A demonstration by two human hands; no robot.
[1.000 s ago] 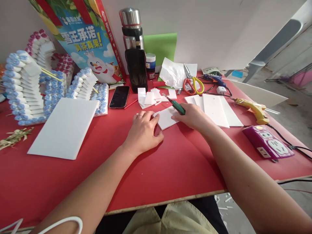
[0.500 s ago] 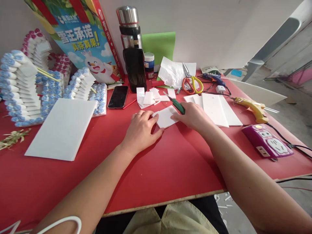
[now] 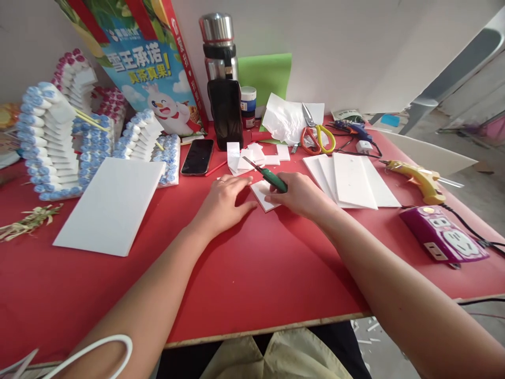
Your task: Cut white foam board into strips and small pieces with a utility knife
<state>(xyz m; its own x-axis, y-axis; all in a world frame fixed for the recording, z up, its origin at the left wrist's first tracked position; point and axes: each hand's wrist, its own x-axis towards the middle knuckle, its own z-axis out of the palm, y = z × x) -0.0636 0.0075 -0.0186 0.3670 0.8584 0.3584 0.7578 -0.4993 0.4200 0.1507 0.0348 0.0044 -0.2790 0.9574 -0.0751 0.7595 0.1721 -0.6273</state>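
My right hand (image 3: 302,195) is closed around a green utility knife (image 3: 275,180), whose thin blade points up and to the left. Below the knife, a small white foam board piece (image 3: 263,193) lies on the red table, partly covered by the right-hand fingers. Just left of that piece, my left hand (image 3: 225,204) rests on the table with fingers stretched and thumb apart, its tips close to the piece's left edge. Beyond the hands is a pile of small white foam offcuts (image 3: 252,158).
Larger white foam sheets (image 3: 355,181) overlap at right, and another sheet (image 3: 110,205) lies at left. Scissors (image 3: 315,138), a yellow glue gun (image 3: 418,180), a purple power strip (image 3: 442,234), a phone (image 3: 197,157) and a steel flask (image 3: 221,68) surround the workspace.
My left hand has come off the small foam piece to its left. The knife has swung left and lies flatter over the piece in my right hand. The view has shifted slightly left.
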